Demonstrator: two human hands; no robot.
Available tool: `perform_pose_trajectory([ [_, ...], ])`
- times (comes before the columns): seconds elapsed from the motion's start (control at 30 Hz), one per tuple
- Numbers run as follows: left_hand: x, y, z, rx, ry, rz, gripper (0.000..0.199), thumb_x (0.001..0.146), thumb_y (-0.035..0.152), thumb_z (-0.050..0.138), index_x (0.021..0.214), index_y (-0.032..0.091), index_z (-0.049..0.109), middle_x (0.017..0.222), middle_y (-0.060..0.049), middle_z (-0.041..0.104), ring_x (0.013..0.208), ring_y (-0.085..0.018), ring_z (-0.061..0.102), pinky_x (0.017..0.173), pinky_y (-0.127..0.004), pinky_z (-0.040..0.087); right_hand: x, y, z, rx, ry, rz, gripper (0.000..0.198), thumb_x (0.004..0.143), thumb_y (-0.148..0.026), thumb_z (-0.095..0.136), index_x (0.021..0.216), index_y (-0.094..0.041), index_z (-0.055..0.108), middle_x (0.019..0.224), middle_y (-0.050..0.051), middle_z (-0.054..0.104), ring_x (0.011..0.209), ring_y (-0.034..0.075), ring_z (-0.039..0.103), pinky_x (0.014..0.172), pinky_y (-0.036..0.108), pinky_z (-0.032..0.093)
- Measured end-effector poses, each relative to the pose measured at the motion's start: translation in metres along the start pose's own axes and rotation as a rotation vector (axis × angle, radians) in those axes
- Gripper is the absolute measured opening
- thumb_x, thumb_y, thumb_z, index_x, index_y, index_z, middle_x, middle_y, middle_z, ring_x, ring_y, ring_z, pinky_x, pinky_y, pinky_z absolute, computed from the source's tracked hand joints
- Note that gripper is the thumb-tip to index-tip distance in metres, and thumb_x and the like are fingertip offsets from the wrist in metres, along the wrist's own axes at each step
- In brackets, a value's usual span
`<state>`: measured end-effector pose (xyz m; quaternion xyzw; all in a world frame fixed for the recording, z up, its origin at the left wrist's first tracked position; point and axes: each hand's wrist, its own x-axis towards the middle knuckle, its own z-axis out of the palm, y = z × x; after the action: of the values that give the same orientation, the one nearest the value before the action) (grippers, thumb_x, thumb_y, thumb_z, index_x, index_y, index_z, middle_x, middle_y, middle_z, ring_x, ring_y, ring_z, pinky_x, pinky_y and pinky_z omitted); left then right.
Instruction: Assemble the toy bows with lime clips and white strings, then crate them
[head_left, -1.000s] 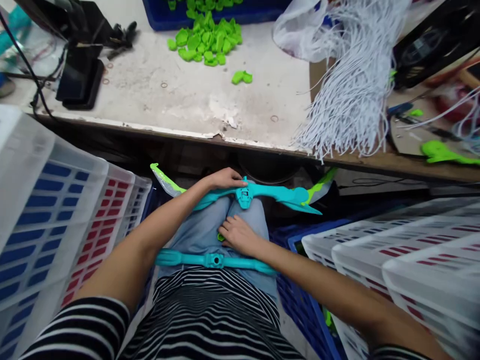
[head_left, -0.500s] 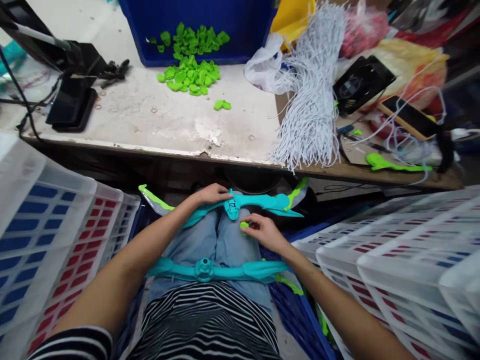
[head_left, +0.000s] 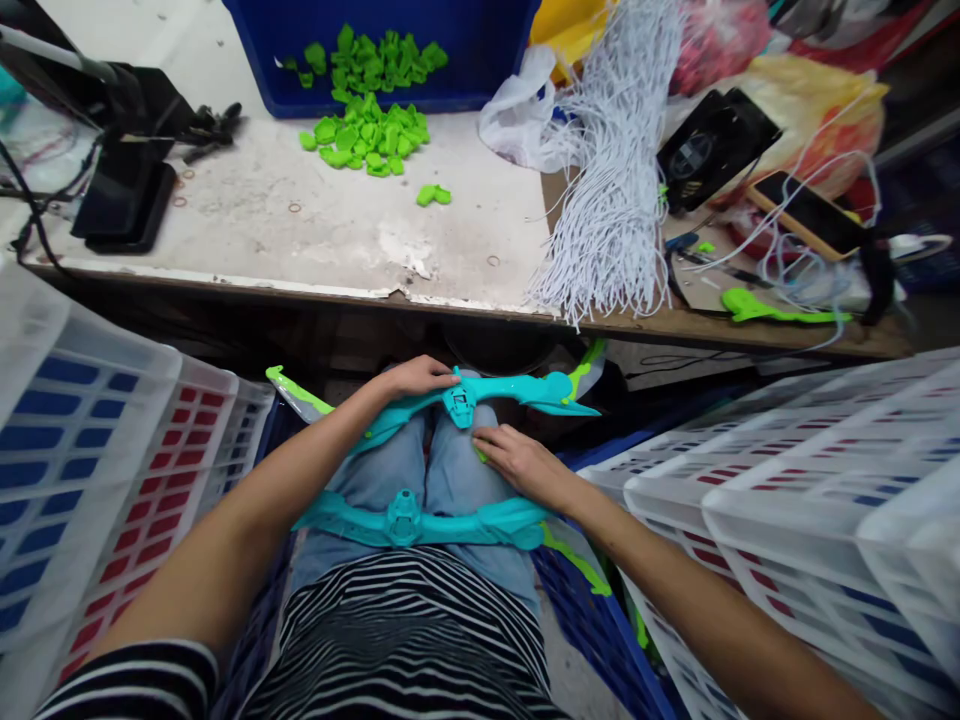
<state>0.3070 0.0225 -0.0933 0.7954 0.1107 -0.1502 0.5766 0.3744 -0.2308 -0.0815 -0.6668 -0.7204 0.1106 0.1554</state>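
My left hand [head_left: 420, 377] grips the far teal bow [head_left: 499, 387] while my right hand [head_left: 523, 464], pinching a green piece [head_left: 481, 456], has turned down over it, leaving it apart from the bow.

Lit moderately and coolly, seemingly from above, and brightest on the pale worktable [head_left: 247, 220]. Falls into deep shadow beneath its front edge and dims toward the upper right corner. Glints faintly off the upper teal toy bow [head_left: 514, 388]. Softens slightly over the right hand [head_left: 525, 465] and the white crates [head_left: 720, 515] at right. Stretches outward near the borders, elongating both forearms [head_left: 247, 510].
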Motion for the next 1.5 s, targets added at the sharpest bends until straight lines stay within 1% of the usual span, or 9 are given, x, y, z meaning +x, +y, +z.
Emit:
perform_pose_trajectory([
  [0.2, 0.003, -0.004, 0.001, -0.175, -0.042, -0.045, 0.047, 0.073, 0.054, 0.058, 0.085, 0.01, 0.07, 0.07, 0.0, 0.061, 0.068, -0.013, 0.05, 0.066, -0.024, 0.041, 0.03, 0.004, -0.009, 0.034, 0.259, 0.081, 0.024, 0.093, -0.028, 0.048, 0.107, -0.02, 0.065, 0.113, 0.011, 0.065, 0.103, 0.023, 0.056, 0.088, 0.043, 0.051],
  [0.5, 0.003, -0.008, 0.005, -0.297, -0.098, -0.109, 0.049, 0.073, 0.057, 0.059, 0.089, 0.011, 0.068, 0.069, -0.001, 0.063, 0.058, -0.014, 0.056, 0.06, -0.026, 0.045, 0.061, 0.035, -0.011, 0.207, 0.113, 0.147, 0.025, 0.092, -0.032, 0.049, 0.106, -0.025, 0.069, 0.117, 0.007, 0.066, 0.11, 0.025, 0.053, 0.097, 0.049, 0.045],
  [0.7, 0.0, 0.0, 0.001, -0.08, -0.066, -0.027, 0.056, 0.067, 0.061, 0.063, 0.088, 0.01, 0.067, 0.072, -0.001, 0.062, 0.07, -0.016, 0.055, 0.062, -0.024, 0.041, 0.058, 0.037, -0.005, 0.279, 0.192, 0.255, 0.018, 0.084, -0.03, 0.061, 0.099, -0.022, 0.068, 0.118, 0.01, 0.06, 0.114, 0.025, 0.051, 0.097, 0.047, 0.044],
  [0.87, 0.005, 0.007, 0.006, 0.125, 0.041, -0.098, 0.049, 0.06, 0.048, 0.071, 0.093, 0.012, 0.062, 0.084, -0.002, 0.062, 0.077, -0.017, 0.055, 0.065, -0.024, 0.04, 0.068, 0.045, -0.002, 0.296, 0.057, 0.474, 0.062, 0.065, -0.035, 0.077, 0.122, -0.024, 0.054, 0.117, 0.008, 0.06, 0.111, 0.028, 0.052, 0.093, 0.047, 0.042],
  [1.0, 0.004, 0.013, 0.01, 0.165, 0.088, -0.099, 0.044, 0.062, 0.039, 0.072, 0.095, 0.013, 0.06, 0.086, -0.002, 0.062, 0.078, -0.017, 0.057, 0.067, -0.025, 0.042, 0.074, 0.04, 0.003, 0.203, 0.011, 0.568, 0.067, 0.063, -0.038, 0.078, 0.124, -0.021, 0.055, 0.116, 0.01, 0.061, 0.11, 0.031, 0.051, 0.092, 0.048, 0.04],
  [1.13, -0.02, 0.027, 0.011, 0.35, 0.119, -0.034, 0.044, 0.07, 0.039, 0.07, 0.104, 0.015, 0.059, 0.091, -0.004, 0.065, 0.084, -0.02, 0.061, 0.071, -0.026, 0.044, 0.066, 0.02, -0.006, 0.169, 0.095, 0.473, 0.059, 0.07, -0.038, 0.073, 0.123, -0.019, 0.056, 0.119, 0.012, 0.06, 0.111, 0.031, 0.052, 0.094, 0.049, 0.041],
  [1.23, -0.045, 0.031, 0.021, 0.628, 0.254, -0.001, 0.039, 0.081, 0.038, 0.062, 0.115, 0.02, 0.056, 0.1, -0.007, 0.065, 0.089, -0.023, 0.062, 0.073, -0.029, 0.046, 0.064, 0.01, -0.032, 0.229, 0.196, 0.323, 0.038, 0.081, -0.038, 0.062, 0.116, -0.022, 0.061, 0.115, 0.01, 0.063, 0.106, 0.026, 0.057, 0.091, 0.042, 0.046],
  [1.37, -0.064, 0.018, 0.04, 0.851, 0.369, 0.032, 0.04, 0.09, 0.028, 0.049, 0.13, 0.02, 0.048, 0.1, -0.01, 0.063, 0.089, -0.021, 0.062, 0.075, -0.03, 0.048, 0.109, 0.026, -0.076, 0.146, 0.346, 0.294, 0.027, 0.093, -0.032, 0.044, 0.103, -0.022, 0.067, 0.099, 0.008, 0.068, 0.095, 0.022, 0.061, 0.086, 0.037, 0.048],
  [1.5, -0.063, 0.007, 0.041, 0.866, 0.32, 0.063, 0.042, 0.091, 0.029, 0.047, 0.132, 0.02, 0.048, 0.099, -0.01, 0.064, 0.086, -0.021, 0.063, 0.075, -0.03, 0.051, 0.204, 0.08, -0.106, -0.111, 0.375, 0.391, 0.027, 0.09, -0.021, 0.045, 0.106, -0.014, 0.066, 0.112, 0.013, 0.065, 0.107, 0.029, 0.053, 0.096, 0.045, 0.041],
])
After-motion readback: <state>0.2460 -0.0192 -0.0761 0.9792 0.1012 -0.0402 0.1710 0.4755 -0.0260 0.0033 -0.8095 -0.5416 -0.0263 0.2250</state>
